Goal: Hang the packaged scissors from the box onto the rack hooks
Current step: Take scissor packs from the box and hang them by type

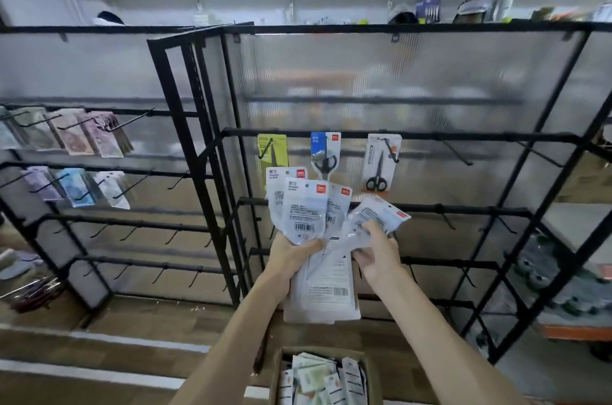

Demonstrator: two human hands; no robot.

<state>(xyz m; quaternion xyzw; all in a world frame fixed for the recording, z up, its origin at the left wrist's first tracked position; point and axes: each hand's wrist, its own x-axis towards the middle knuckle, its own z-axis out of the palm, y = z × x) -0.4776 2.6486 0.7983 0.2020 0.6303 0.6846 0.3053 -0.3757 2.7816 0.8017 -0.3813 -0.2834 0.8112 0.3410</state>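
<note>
Bare hooks (458,154) right of hung scissors packs (381,169); box (277,381) blocks low front.

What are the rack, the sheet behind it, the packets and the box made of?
Rack: likely painted metal, matte black, thin rigid bars.
Sheet: probably translucent plastic, ribbed, blurring what's behind.
Packets: seemingly glossy plastic film, white, printed, crinkled with glare.
Box: cardboard by its look, dull brown walls.
</note>
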